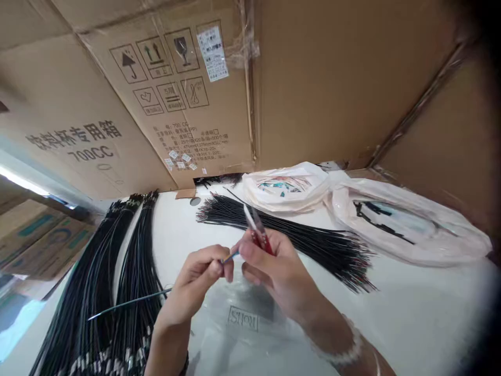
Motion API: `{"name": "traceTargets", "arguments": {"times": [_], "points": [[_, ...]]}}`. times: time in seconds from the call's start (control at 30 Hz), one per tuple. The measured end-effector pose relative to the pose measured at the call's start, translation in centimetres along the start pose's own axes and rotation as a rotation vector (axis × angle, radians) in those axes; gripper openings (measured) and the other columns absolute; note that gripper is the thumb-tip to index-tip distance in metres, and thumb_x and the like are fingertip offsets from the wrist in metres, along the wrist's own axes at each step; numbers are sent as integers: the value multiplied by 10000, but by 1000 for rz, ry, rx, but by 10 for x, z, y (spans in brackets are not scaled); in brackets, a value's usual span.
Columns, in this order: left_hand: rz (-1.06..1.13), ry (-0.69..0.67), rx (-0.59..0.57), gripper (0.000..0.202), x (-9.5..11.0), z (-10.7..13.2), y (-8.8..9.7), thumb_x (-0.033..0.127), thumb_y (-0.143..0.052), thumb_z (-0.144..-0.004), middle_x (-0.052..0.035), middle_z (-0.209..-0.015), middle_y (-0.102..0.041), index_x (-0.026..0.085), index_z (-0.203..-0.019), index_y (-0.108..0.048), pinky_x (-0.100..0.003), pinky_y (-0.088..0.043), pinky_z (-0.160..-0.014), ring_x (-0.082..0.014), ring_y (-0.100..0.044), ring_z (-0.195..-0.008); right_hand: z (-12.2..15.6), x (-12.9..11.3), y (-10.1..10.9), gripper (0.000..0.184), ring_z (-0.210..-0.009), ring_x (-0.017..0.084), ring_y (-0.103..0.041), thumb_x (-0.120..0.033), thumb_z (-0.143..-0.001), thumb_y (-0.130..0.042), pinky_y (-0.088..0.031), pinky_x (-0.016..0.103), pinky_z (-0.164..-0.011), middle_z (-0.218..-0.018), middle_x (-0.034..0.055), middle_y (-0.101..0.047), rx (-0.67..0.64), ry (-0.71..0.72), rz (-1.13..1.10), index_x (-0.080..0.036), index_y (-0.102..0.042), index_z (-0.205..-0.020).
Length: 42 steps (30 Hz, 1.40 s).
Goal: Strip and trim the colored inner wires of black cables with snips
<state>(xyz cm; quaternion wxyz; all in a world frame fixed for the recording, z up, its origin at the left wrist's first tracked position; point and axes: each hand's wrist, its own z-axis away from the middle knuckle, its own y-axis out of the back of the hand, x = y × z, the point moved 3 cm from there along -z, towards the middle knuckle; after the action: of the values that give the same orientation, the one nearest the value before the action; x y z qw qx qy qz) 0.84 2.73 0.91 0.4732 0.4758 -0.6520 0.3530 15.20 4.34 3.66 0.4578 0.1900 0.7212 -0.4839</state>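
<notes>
My left hand pinches the end of a thin black cable that trails off to the left above the white table. My right hand grips small red-handled snips, blades pointing up and away, and its thumb and fingertips also meet the cable's coloured wire tips between the two hands. A clear plastic bag with printed lettering lies under both hands.
Long bundles of black cables lie at the left. A loose fan of black cables spreads behind my right hand. Two white plastic bags sit at the back right. Cardboard boxes wall the far side.
</notes>
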Motion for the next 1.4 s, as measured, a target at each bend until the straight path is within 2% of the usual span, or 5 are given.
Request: {"name": "traceTargets", "arguments": {"times": [0.17,0.3,0.5,0.73,1.4], "points": [[-81,59,55,443,-2,-6,3,515,-474,-950,-16,-679,-520,164,-718,-616,-251,-316,-617,-119,-403,-653,11,-31,18,305,-481,65,-335,-363,-670,-839,-286,176,-411,-545,-68,-458,271,225,370,-194,-613,-787],[-64,64,34,429,0,-7,1,509,-474,-953,-11,-681,-514,170,-735,-621,-246,-314,-615,-116,-397,-653,20,-39,17,217,-526,96,-456,-393,-805,-701,-376,186,-428,-633,-15,-585,211,305,562,-198,-607,-821],[-19,54,36,410,3,-4,1,494,-487,-952,-3,-680,-510,173,-737,-624,-238,-314,-607,-109,-398,-645,31,-40,14,162,-434,53,-399,-288,-898,-645,-341,161,-416,-589,-84,-536,104,460,981,-208,-536,-987],[52,67,22,346,-3,-2,3,452,-504,-954,1,-713,-538,196,-772,-648,-227,-341,-634,-109,-441,-685,30,-40,7,135,-507,96,-487,-258,-924,-625,-404,223,-503,-641,-20,-605,98,926,1338,-170,-522,-930],[90,99,17,357,-6,1,5,455,-516,-947,-18,-725,-567,168,-797,-667,-214,-360,-627,-106,-457,-684,30,-31,1,111,-450,65,-369,-146,-873,-666,-326,258,-526,-551,-71,-528,147,880,1285,-155,-566,-825]]}}
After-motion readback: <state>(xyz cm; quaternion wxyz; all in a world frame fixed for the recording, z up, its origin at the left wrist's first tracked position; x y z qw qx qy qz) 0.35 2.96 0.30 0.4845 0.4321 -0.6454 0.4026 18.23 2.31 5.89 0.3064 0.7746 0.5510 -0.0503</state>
